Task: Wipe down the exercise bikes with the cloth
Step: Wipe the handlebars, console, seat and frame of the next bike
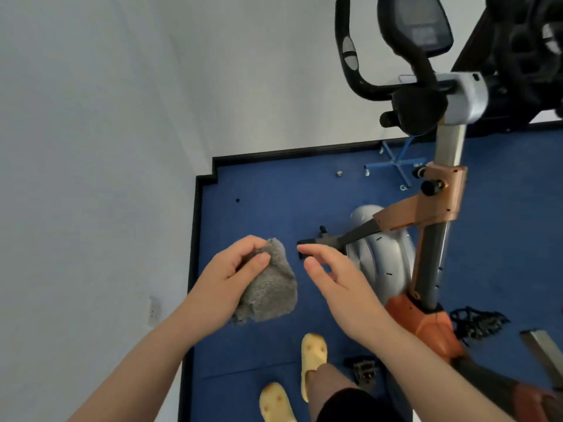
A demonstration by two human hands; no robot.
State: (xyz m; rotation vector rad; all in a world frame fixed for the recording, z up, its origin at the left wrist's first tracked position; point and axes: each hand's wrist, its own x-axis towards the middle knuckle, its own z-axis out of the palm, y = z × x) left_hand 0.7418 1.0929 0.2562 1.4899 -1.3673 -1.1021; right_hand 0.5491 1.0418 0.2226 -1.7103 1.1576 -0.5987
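The left hand (pixel 234 269) grips a grey fluffy cloth (pixel 268 287), fingers and thumb curled round its upper end; the rest hangs below the hand, above the blue floor (pixel 259 193). The right hand (pixel 338 281) is spread and relaxed, holding nothing, just beside the cloth without touching it. The exercise bike (pixel 438 214) stands to the right, near the floor's black far edge. Yellow slippers (pixel 313 357) are on the floor below.

Left hand (pixel 231 269) was raised at mid-frame, fingers curled and pinching a grey cloth (pixel 269 284); right hand (pixel 335 281) was held beside it, fingers relaxed, holding nothing.
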